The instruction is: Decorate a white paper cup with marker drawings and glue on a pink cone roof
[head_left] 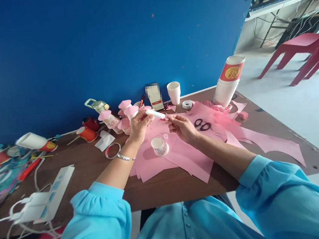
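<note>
My left hand (139, 127) is closed round a white glue stick (155, 114), which points to the right. At its far end my right hand (182, 127) is closed in a pinch; what sits between those fingertips is too small to make out. Below the hands a paper cup (160, 146) with a printed pattern stands on pink paper sheets (153, 169). Beside that cup is a small translucent cap (166, 136). Black-handled scissors (202, 125) lie right of my right hand.
Small cups with pink paper cones (131, 110) stand behind my left hand. A phone (154, 97) leans near the blue wall, beside white cups (174, 93). At the right rises a cup stack (226, 89); at the left lie a tape roll (113, 151) and a power strip (55, 195) with cables.
</note>
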Available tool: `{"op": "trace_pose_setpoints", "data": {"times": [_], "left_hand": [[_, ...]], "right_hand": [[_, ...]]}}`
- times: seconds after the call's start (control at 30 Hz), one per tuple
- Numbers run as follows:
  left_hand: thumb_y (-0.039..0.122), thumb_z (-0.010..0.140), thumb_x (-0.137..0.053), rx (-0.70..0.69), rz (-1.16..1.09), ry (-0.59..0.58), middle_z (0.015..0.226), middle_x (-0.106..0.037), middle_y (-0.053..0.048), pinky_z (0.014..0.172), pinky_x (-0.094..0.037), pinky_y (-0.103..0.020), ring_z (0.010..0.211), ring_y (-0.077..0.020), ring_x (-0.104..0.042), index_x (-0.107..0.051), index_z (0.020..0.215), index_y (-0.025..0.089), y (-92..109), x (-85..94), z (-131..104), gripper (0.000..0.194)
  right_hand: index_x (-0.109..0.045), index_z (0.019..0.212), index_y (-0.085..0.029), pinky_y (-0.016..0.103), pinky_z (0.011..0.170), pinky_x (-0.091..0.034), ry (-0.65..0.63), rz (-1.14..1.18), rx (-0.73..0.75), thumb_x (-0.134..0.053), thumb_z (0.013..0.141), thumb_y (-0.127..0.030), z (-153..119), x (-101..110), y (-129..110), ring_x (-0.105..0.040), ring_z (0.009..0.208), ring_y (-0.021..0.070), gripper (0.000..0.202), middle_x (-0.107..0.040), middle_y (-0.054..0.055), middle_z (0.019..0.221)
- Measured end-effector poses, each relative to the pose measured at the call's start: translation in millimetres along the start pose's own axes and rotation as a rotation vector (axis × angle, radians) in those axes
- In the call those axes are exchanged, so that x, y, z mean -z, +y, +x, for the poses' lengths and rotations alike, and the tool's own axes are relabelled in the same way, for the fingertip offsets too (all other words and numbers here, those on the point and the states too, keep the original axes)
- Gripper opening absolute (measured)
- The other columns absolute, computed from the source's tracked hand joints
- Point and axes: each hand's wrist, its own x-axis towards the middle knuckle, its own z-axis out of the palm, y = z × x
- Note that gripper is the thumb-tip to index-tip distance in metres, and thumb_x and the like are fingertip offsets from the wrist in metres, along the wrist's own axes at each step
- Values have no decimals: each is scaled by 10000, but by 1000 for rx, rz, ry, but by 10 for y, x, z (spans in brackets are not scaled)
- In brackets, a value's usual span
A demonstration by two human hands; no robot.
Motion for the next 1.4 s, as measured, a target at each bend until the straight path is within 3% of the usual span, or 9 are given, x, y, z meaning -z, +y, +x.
{"op": "trace_pose_setpoints", "data": {"times": [0.13, 0.23, 0.5, 0.6, 0.73, 0.83, 1.1, 1.4], "left_hand": [[598, 750, -914, 31, 36, -50, 723, -643, 15, 543, -403, -266, 610, -102, -491, -818, 1007, 224, 53, -34, -19, 464], [570, 733, -932, 36, 56, -90, 785, -671, 0, 604, -437, -281, 669, -114, -533, -818, 959, 202, 32, -84, -63, 447], [586, 746, -906, 115, -23, 30, 663, -552, 40, 576, -344, -258, 599, -87, -421, -812, 932, 184, -151, -145, -122, 453], [579, 729, -916, 117, -19, 42, 679, -587, 30, 589, -357, -263, 610, -94, -438, -811, 912, 187, -156, -149, -113, 445], [528, 674, -962, 86, 10, 30, 861, -726, -28, 659, -421, -277, 724, -130, -541, -816, 866, 201, -135, -145, -107, 406], [516, 700, -951, 74, 10, 7, 896, -733, -30, 649, -411, -275, 721, -126, -531, -827, 881, 208, -159, -141, -125, 377], [542, 768, -904, 128, -54, 46, 697, -551, 31, 600, -345, -270, 629, -99, -434, -807, 895, 202, -283, -147, -142, 376], [570, 798, -868, 179, -27, -14, 675, -581, 28, 591, -385, -257, 617, -98, -483, -750, 880, 184, -317, -141, -71, 412]], "right_hand": [[-664, 984, -190, 261, 537, -532, -79, -23, -64, -823, 843, -719, 15, 15, -9, -617, 616, 121, 570, -704, 11, 815], [-669, 878, -176, 258, 579, -564, -87, -43, -34, -929, 772, -638, 17, 26, 12, -621, 605, 108, 540, -708, 12, 759], [-685, 888, -226, 277, 836, -639, 31, -52, 94, -1077, 600, -422, 65, 80, 115, -732, 782, 117, 525, -754, -39, 855], [-703, 925, -223, 280, 795, -646, 4, -64, 55, -1053, 637, -485, 67, 97, 108, -738, 765, 128, 523, -760, -20, 865], [-738, 932, -188, 304, 649, -632, -50, -89, -9, -960, 728, -636, 55, 112, 90, -711, 665, 155, 541, -771, 42, 822], [-739, 922, -204, 297, 720, -638, -21, -97, 32, -995, 707, -572, 58, 125, 95, -709, 687, 139, 497, -770, 15, 817], [-726, 901, -229, 360, 867, -632, 65, -187, 135, -1037, 635, -530, 81, 144, 103, -732, 776, 147, 508, -781, -8, 876], [-716, 889, -234, 383, 888, -628, 154, -290, 239, -1035, 615, -479, 104, 161, 133, -738, 847, 184, 486, -793, 10, 933]]}}
